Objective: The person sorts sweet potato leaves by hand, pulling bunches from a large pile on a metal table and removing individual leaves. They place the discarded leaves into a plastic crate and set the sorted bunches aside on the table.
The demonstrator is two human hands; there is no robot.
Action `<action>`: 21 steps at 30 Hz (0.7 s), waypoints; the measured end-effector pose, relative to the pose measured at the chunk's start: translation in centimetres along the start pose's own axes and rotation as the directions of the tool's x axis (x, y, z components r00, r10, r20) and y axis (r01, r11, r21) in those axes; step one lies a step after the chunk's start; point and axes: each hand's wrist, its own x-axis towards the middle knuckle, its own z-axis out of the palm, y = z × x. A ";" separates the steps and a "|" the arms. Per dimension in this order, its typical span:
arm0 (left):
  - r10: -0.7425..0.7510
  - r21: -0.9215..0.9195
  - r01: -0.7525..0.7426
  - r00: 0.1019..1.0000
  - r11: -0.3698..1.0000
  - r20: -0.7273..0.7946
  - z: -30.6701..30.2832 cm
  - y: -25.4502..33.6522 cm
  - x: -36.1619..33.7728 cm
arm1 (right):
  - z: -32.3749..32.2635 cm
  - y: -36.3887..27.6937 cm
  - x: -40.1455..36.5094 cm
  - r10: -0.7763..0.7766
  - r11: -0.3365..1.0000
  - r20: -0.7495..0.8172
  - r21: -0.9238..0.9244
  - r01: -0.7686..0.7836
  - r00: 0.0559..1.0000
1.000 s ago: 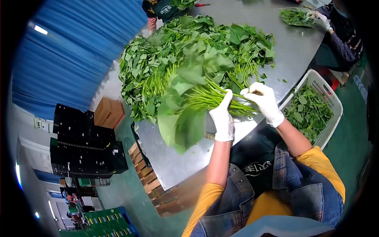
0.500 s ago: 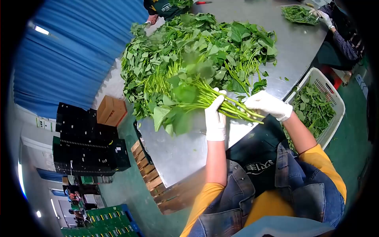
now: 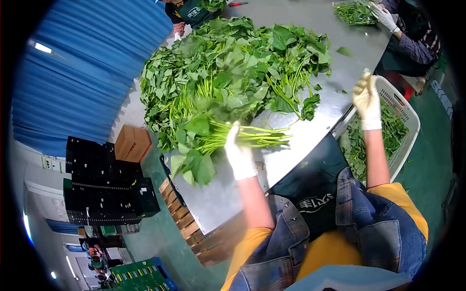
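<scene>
My left hand [image 3: 239, 154], in a white glove, is closed around the stems of a bunch of leafy greens [image 3: 264, 137]. The leaves point left and the cut stem ends point right, above the metal table. My right hand [image 3: 367, 99], also gloved, is raised by the white basket's near side, well apart from the bunch. Its fingers are loosely bent and partly apart, with nothing visible in them. A blurred single leaf [image 3: 344, 51] shows beyond that hand. A large heap of the same greens [image 3: 218, 72] covers the table in front of me.
A white plastic basket [image 3: 411, 119] with loose greens stands at the right of the metal table [image 3: 213, 208]. Two people work across the table; one gloved hand [image 3: 385, 18] touches a bagged bunch [image 3: 354, 12]. Black crates [image 3: 104, 179] and a cardboard box [image 3: 132, 143] stand left.
My right hand has left the stem ends and moved up and right toward the basket. My left hand has shifted left and slightly down with the bunch. A blurred leaf has appeared at upper right.
</scene>
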 end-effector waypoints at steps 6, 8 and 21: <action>0.021 -0.063 -0.017 0.998 0.998 0.059 3.1 1.3 -3.1 | 2.2 7.2 2.0 0.222 0.244 -0.162 -0.946 -0.216 0.961; -0.012 -0.066 0.019 0.993 0.998 0.117 2.9 1.0 -3.4 | 1.4 11.5 1.4 0.369 -0.206 0.294 -0.899 0.386 0.882; 0.257 0.147 -0.246 0.964 0.958 -0.062 1.3 2.6 -3.9 | 6.8 12.3 3.2 0.469 0.151 -0.151 -0.957 -0.248 0.870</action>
